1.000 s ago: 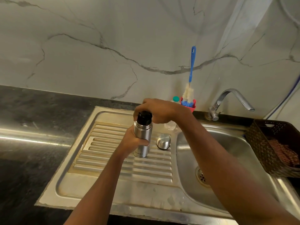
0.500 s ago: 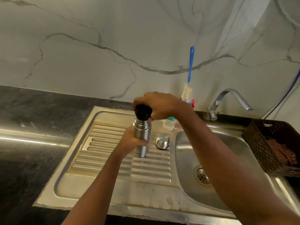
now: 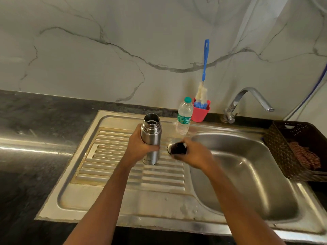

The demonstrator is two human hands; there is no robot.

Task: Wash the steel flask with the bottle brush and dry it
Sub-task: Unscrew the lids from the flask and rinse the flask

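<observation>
We grip the steel flask (image 3: pixel 151 138) with our left hand (image 3: pixel 139 147), fingers wrapped round its middle. It is upright, mouth uncovered, over the ribbed drainboard (image 3: pixel 113 167). Just to its right our right hand (image 3: pixel 193 156) (blurred) clutches the black stopper (image 3: pixel 178 148), near the basin's left edge. The bottle brush (image 3: pixel 203 80) stands at the far side in a red cup (image 3: pixel 200 113), beside a plastic water bottle (image 3: pixel 184 115).

Print low on the steel flask (image 3: pixel 152 136) and on the water bottle (image 3: pixel 184 118) seems too blurred to read.
</observation>
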